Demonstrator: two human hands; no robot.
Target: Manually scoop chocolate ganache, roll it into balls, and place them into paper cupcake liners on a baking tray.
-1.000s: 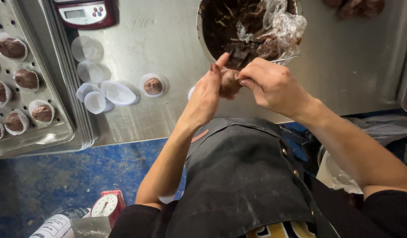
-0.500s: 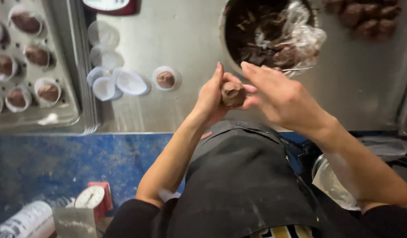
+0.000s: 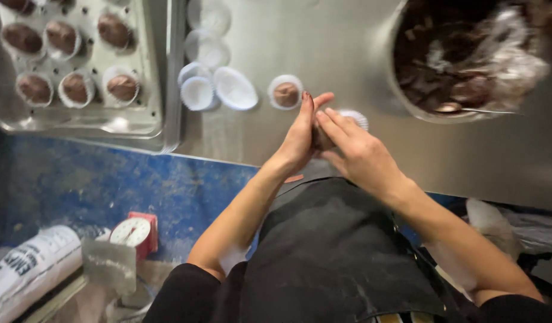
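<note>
My left hand and my right hand press palm to palm over the steel table's front edge, with a brown chocolate ball squeezed between them and mostly hidden. Just left of my hands stands a white paper cup holding a chocolate ball. An empty white paper cup peeks out behind my right fingers. A large bowl of dark chocolate mix with crumpled plastic film sits at the upper right.
A metal tray at the upper left carries several filled paper cups. Empty white paper cups lie beside it. Below the steel table are a blue floor, a small red dial scale and a white roll.
My hands closed flat around the ball, which showed between the fingers before. The view shifted so the tray and cups sit further right and lower.
</note>
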